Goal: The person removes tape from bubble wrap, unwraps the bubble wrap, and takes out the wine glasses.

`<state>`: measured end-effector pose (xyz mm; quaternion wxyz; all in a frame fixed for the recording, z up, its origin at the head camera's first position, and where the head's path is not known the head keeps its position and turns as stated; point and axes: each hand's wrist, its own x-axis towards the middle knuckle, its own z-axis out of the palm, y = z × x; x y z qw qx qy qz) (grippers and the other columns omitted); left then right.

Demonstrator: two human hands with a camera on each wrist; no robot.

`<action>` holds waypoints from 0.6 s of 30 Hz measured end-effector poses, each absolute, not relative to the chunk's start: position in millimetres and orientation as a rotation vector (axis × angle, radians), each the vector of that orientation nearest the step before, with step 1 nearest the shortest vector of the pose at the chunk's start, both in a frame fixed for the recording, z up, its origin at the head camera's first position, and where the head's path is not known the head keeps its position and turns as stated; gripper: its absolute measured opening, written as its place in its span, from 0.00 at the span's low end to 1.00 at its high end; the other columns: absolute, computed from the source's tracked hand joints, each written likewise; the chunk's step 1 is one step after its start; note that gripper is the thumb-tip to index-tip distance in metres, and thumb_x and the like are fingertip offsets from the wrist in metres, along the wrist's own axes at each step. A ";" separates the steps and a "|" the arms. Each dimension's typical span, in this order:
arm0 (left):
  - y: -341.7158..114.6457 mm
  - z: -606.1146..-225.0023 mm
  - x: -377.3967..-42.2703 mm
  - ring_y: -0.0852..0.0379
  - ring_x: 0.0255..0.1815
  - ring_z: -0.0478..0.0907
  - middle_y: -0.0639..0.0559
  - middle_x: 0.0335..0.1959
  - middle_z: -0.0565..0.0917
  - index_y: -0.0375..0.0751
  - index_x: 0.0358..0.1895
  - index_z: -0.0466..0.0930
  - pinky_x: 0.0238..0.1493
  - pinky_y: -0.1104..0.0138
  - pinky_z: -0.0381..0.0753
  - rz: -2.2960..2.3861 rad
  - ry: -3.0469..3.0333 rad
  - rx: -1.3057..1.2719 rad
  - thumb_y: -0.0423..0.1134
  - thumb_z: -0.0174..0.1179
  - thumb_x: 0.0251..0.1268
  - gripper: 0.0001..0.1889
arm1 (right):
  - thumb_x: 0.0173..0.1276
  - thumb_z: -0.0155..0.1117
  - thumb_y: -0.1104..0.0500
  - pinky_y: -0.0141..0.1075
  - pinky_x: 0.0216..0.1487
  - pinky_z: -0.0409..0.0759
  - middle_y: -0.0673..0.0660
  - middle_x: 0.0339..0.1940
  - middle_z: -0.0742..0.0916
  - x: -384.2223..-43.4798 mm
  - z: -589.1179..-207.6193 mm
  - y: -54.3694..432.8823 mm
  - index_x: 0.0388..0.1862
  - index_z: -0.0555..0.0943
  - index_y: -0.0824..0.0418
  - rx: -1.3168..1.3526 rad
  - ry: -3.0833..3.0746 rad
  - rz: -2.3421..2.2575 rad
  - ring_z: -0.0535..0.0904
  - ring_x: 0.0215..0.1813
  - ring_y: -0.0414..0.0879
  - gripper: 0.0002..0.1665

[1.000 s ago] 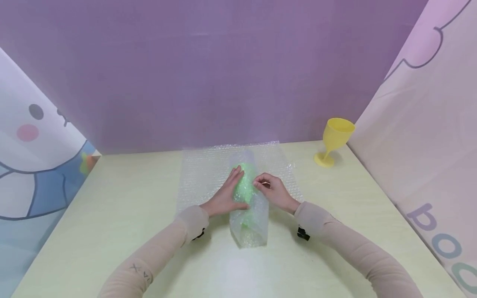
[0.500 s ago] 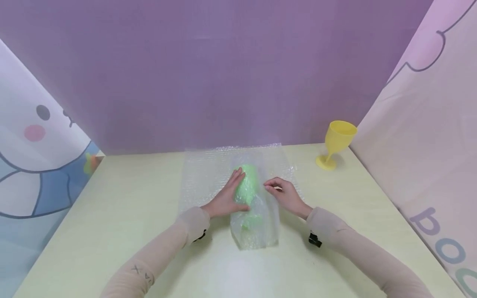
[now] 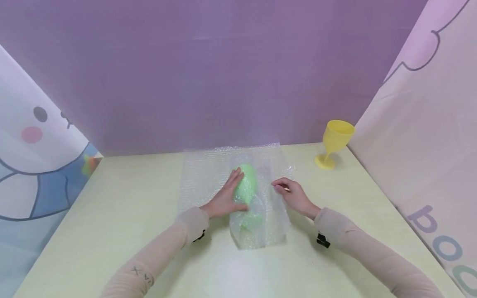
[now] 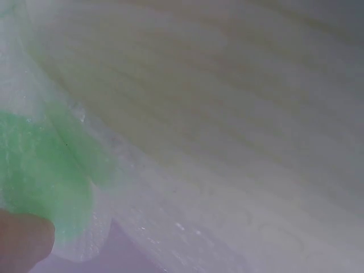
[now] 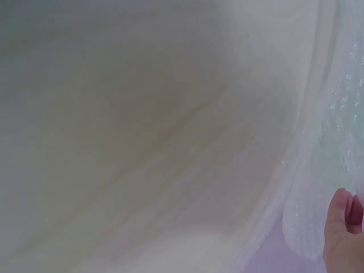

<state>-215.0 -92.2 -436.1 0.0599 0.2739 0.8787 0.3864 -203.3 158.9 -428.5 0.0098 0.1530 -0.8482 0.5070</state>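
A green goblet (image 3: 248,186) lies on its side inside clear bubble wrap (image 3: 205,171), its bowl toward the back and its foot toward the front. My left hand (image 3: 223,200), fingers spread, rests on the wrapped goblet from the left. To the right, my right hand (image 3: 295,198) pinches the loose edge of the bubble wrap between thumb and fingers and holds that flap out from the goblet. The left wrist view shows green (image 4: 40,165) through the wrap beside a fingertip. In the right wrist view the right hand (image 5: 344,239) is at the wrap's edge.
A yellow goblet (image 3: 336,138) stands upright at the back right of the pale table (image 3: 138,186). A purple backdrop (image 3: 201,82) rises at the table's back edge, with printed cloth (image 3: 428,136) on the right and more on the left.
My right hand has moved right, away from the green goblet, drawing the bubble wrap's edge along and opening the flap out. My left hand has stayed in place on the goblet.
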 end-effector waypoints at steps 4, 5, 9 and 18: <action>-90.8 -436.1 -213.0 0.58 0.74 0.28 0.55 0.75 0.34 0.45 0.73 0.40 0.72 0.51 0.43 1.151 2.653 0.816 0.46 0.72 0.41 0.57 | 0.66 0.52 0.70 0.36 0.48 0.81 0.68 0.44 0.82 -200.3 -428.8 168.0 0.46 0.76 0.73 0.446 -2.668 1.550 0.79 0.46 0.53 0.12; -90.4 -436.1 -212.6 0.58 0.74 0.28 0.55 0.75 0.34 0.45 0.73 0.40 0.72 0.51 0.43 1.151 2.650 0.817 0.47 0.72 0.41 0.57 | 0.66 0.52 0.71 0.35 0.47 0.82 0.68 0.44 0.82 -199.5 -429.1 170.5 0.46 0.76 0.74 0.435 -2.671 1.544 0.79 0.45 0.54 0.12; -89.3 -435.0 -212.6 0.58 0.74 0.28 0.57 0.75 0.33 0.46 0.73 0.40 0.72 0.51 0.43 1.165 2.648 0.821 0.47 0.71 0.41 0.57 | 0.65 0.52 0.72 0.31 0.45 0.82 0.68 0.43 0.82 -198.4 -429.8 180.4 0.46 0.76 0.73 0.415 -2.683 1.522 0.79 0.45 0.54 0.12; -91.2 -435.5 -214.1 0.59 0.74 0.27 0.57 0.75 0.32 0.48 0.73 0.40 0.72 0.51 0.44 1.138 2.657 0.783 0.48 0.71 0.42 0.57 | 0.64 0.55 0.70 0.39 0.45 0.81 0.64 0.42 0.83 -196.0 -428.9 192.3 0.45 0.77 0.70 0.425 -2.750 1.360 0.79 0.46 0.56 0.11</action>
